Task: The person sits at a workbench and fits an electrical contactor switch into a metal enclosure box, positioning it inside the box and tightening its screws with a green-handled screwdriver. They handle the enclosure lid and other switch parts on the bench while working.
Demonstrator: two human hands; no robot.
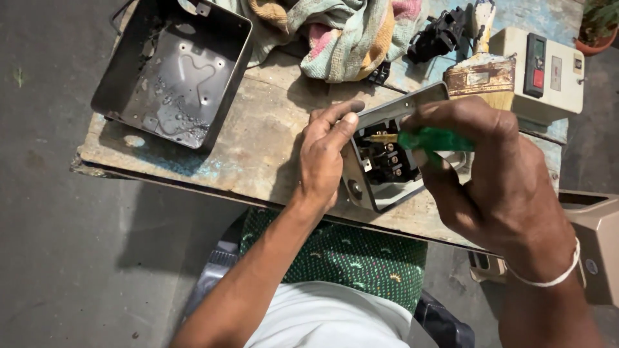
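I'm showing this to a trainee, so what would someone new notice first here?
First, the two hands at centre: the right hand holds a green-handled screwdriver into an open metal switch box, which the left hand steadies. An empty dark metal box lies at the wooden table's upper left, a colourful cloth behind.

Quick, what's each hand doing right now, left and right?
Left hand: closed on the edge of the grey metal switch box, steadying it.
Right hand: closed around a green-handled screwdriver, tip inside the box.

Just one head-worn view, looking steeply down from above at the worn wooden bench (258, 138), pretty close in on both hands, own lap and grey floor (58, 212) showing too
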